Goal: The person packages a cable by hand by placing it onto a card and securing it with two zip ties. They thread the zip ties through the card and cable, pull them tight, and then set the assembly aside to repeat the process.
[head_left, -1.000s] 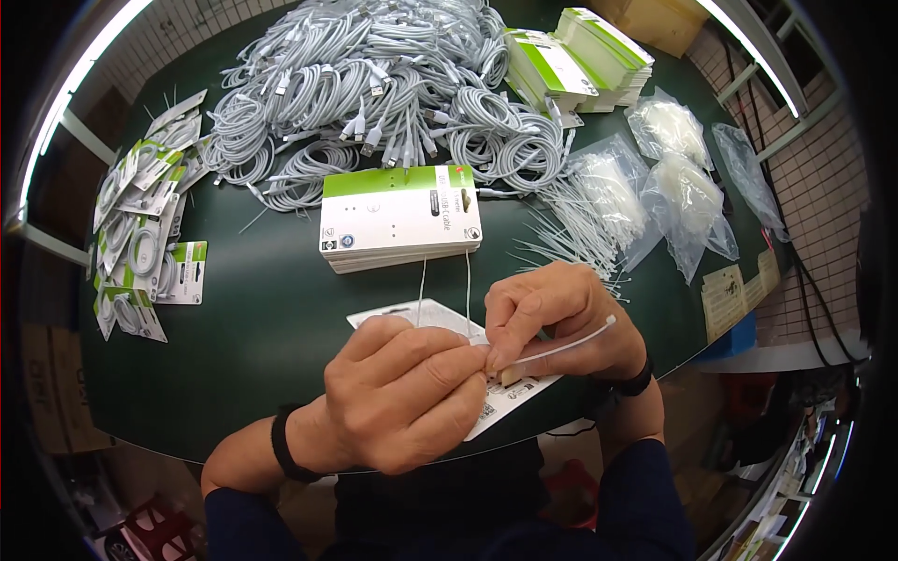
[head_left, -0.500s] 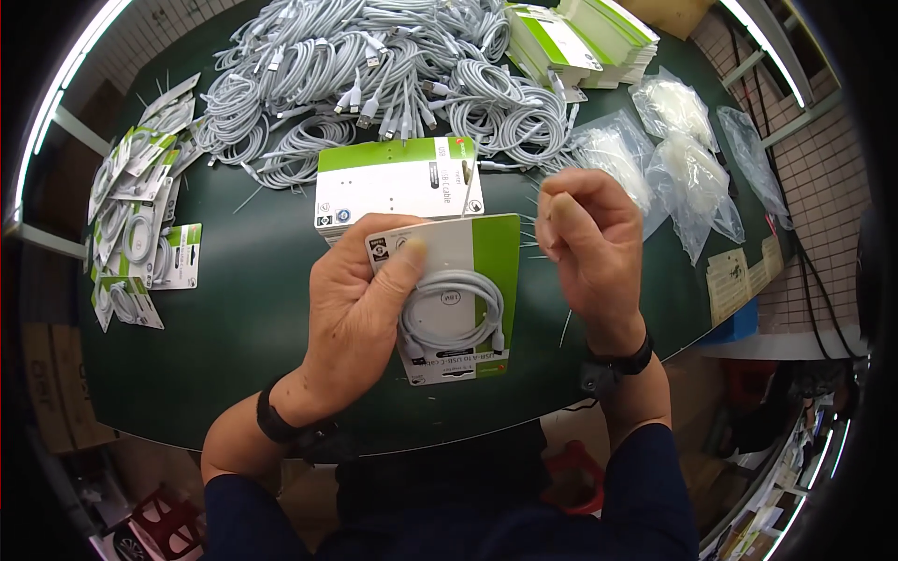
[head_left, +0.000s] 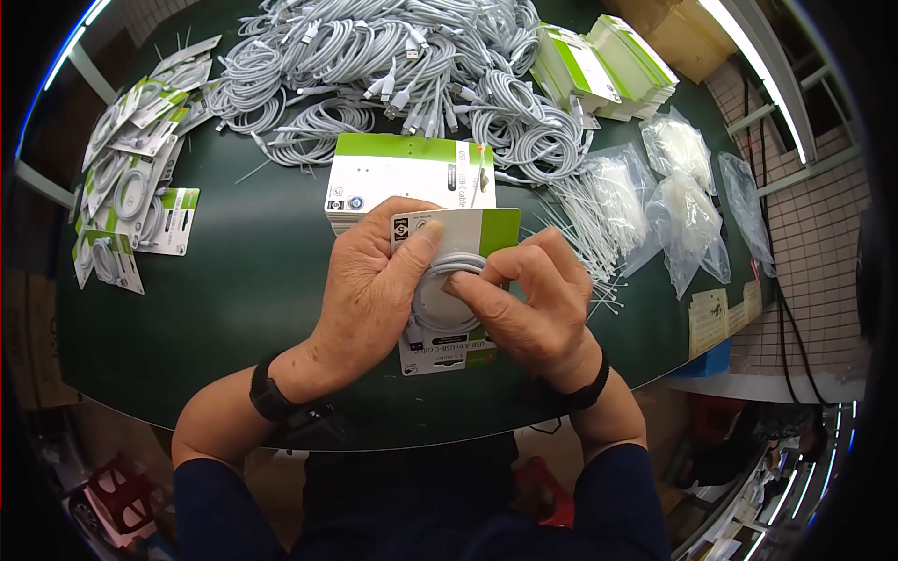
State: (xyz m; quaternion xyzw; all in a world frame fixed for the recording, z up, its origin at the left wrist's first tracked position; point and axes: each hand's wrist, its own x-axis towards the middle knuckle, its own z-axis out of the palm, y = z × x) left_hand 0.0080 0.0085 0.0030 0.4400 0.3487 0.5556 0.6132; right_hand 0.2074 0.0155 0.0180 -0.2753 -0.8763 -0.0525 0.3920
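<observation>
Card (head_left: 458, 234) with a white and green face is held upright above the near side of the table, its printing upside down to the worker, and bears a coiled grey cable (head_left: 458, 260). Left hand (head_left: 369, 271) grips the card by its upper left edge, thumb flat on the face; this grip appears to serve as a clamp, leaving the coil accessible. Right hand (head_left: 538, 304) has its fingers curled, with the thumb tip laid inside the coil at its upper strands; whether thumb and forefinger pinch the cable cannot be told from here. A stack of cards (head_left: 398, 187) stands directly beyond the left hand, probably for short reach. Loose white ties (head_left: 585, 220) fan out near the right hand, with clear bags (head_left: 692, 220) beside them, a position that suits right-hand pickup. A heap of grey cables (head_left: 374, 51) occupies the far side; cards carrying coils (head_left: 112, 206) overlap at the left, apart from the loose stock. The work surface is a dark green table (head_left: 234, 327) with a curved look at its near edge. Beyond it are a cardboard box (head_left: 692, 42), a light tube (head_left: 767, 75) and a tiled wall (head_left: 804, 243); a red stool (head_left: 122, 496) stands on the floor at lower left.
</observation>
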